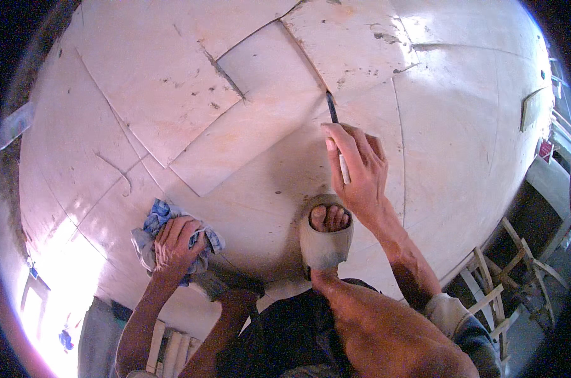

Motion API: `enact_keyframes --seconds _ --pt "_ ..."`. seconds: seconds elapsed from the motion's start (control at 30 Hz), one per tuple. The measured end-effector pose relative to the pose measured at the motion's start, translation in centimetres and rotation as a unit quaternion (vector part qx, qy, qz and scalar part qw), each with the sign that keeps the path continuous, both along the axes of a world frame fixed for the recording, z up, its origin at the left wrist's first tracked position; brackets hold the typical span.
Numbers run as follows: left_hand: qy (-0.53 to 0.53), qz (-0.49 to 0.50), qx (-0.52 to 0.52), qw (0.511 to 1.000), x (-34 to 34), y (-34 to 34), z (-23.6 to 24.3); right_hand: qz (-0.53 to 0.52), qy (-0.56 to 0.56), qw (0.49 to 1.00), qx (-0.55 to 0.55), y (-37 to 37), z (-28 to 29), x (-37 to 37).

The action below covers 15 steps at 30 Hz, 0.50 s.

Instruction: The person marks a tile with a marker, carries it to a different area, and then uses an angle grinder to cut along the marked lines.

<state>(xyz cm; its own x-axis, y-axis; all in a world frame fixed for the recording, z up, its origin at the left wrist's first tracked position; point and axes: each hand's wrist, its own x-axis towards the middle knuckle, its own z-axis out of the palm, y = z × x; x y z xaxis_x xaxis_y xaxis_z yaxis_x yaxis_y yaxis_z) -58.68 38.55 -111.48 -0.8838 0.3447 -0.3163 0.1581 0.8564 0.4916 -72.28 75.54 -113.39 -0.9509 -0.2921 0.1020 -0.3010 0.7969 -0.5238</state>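
Note:
A broad pale surface (273, 138) marked by seams, grooves and stepped panel edges spreads beneath me. My right hand (361, 167) pinches a slim tool (332, 108) with a dark tip and what looks like a white handle. That tip meets a narrow brown-edged seam at the corner of a stepped panel (269, 69); whether it is a blade or a brush is unclear. Over to the left, my left hand (179, 242) is closed round a crumpled blue and white cloth (148, 242), pressed down against the surface.
My sandalled foot (326, 236) rests on the surface between my hands. Wooden frames (499, 283) stand below at the right. A small pale flat piece (533, 108) lies near the right rim. Bright light (65, 264) glares off the left side. Dark smudges dot the panels.

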Motion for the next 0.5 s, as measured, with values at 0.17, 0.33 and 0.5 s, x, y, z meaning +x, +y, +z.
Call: enact_keyframes --seconds 0.17,0.33,0.5 --pt "-0.016 0.002 0.005 1.000 0.4 -0.1 0.1 -0.019 -0.018 0.999 0.019 1.2 0.7 2.2" --pt "0.000 -0.041 0.008 0.999 0.7 -1.0 0.6 -0.038 -0.042 0.996 -0.076 3.0 3.8 4.6" --pt "0.023 0.011 0.009 1.000 -0.9 0.4 3.3 -0.002 -0.188 0.925 -0.329 1.9 6.7 4.5"
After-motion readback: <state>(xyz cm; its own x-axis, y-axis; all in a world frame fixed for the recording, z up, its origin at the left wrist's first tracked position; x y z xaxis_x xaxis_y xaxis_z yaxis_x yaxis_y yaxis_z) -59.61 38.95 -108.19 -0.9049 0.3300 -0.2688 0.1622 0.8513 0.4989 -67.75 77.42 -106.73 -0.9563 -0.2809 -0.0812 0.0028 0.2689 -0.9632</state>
